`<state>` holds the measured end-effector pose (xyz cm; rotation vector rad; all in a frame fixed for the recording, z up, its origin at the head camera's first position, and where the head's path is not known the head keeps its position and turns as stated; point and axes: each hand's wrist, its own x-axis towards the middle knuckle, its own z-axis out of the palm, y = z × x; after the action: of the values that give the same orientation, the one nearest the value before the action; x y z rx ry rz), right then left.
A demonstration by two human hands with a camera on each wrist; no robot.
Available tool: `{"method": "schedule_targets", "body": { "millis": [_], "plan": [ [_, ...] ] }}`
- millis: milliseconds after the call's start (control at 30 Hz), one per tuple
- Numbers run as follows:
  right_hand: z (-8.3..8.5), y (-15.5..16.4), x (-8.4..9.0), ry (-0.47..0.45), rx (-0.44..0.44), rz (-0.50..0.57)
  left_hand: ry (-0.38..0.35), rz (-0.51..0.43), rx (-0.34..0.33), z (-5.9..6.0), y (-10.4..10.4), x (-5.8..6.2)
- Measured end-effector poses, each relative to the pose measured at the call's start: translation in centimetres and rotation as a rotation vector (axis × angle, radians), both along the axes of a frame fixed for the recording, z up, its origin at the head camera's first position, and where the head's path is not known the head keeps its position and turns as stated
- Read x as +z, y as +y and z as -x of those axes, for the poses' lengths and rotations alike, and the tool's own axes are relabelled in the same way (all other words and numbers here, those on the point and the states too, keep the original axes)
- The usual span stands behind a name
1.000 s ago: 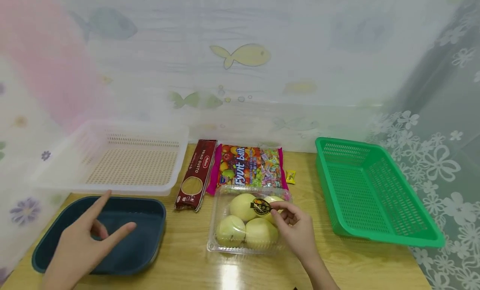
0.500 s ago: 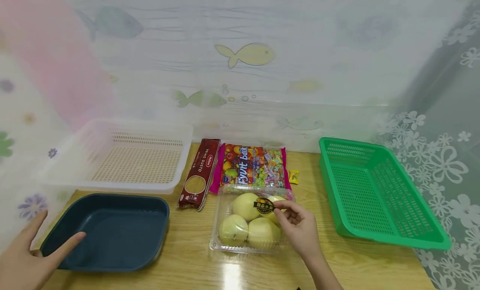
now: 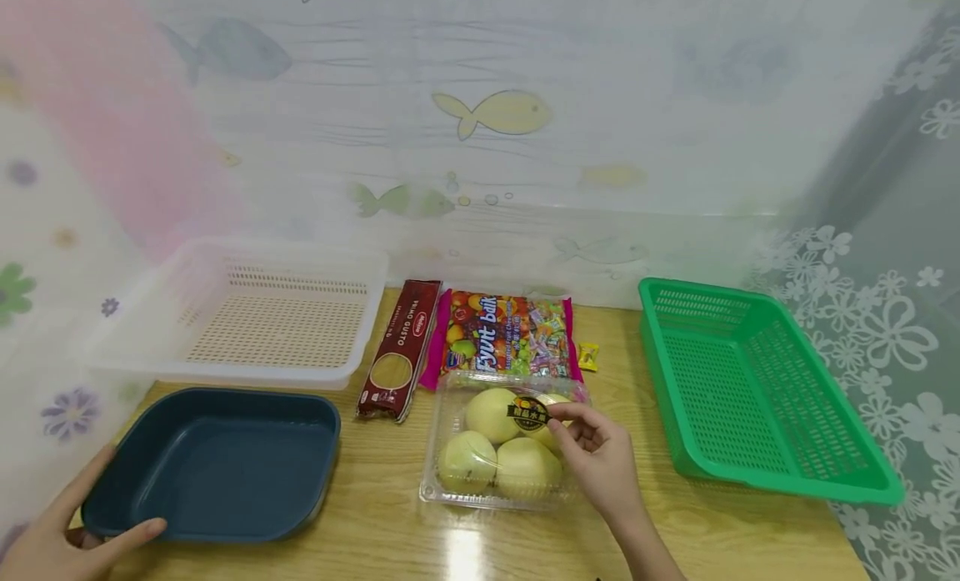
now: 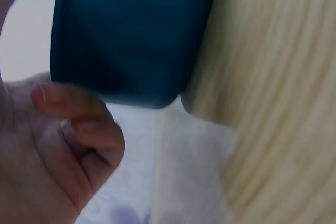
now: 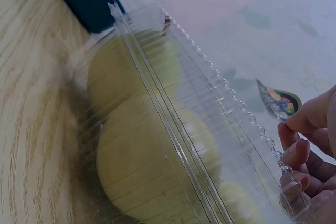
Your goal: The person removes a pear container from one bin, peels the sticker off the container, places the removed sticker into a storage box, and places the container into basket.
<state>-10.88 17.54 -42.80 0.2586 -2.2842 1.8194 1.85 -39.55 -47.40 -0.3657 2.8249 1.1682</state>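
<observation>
**Tray steadied, fruit box taken at its edge**

The dark blue tray [image 3: 217, 464] at the table's [image 3: 375, 523] near left corner is held by the left hand [image 3: 56, 543], thumb on the rim and fingers curled below, as only the left wrist view shows. The clear fruit box [image 3: 501, 439], mid-table, is pinched at its right edge by the right hand [image 3: 600, 456], probably for lifting.
</observation>
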Motion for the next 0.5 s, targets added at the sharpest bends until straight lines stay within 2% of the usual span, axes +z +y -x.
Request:
{"method": "schedule_targets", "body": {
  "millis": [33,100,233,367,500],
  "plan": [
    [0.0,0.0,0.0,-0.003,0.002,0.001,-0.032,-0.028,0.065,0.1,0.2,-0.1],
    [0.0,0.0,0.1,-0.008,0.001,0.001,0.011,-0.051,0.053,0.0,0.2,-0.3],
    [-0.1,0.0,0.1,-0.012,-0.005,0.0,0.071,-0.005,0.04,0.1,0.5,-0.7],
    [-0.2,0.0,0.1,-0.012,-0.003,0.002,0.096,0.033,0.089,0.0,1.1,-0.7],
    [-0.3,0.0,0.2,-0.011,-0.005,0.006,0.03,0.071,0.077,0.3,1.4,0.0]
  ]
}}
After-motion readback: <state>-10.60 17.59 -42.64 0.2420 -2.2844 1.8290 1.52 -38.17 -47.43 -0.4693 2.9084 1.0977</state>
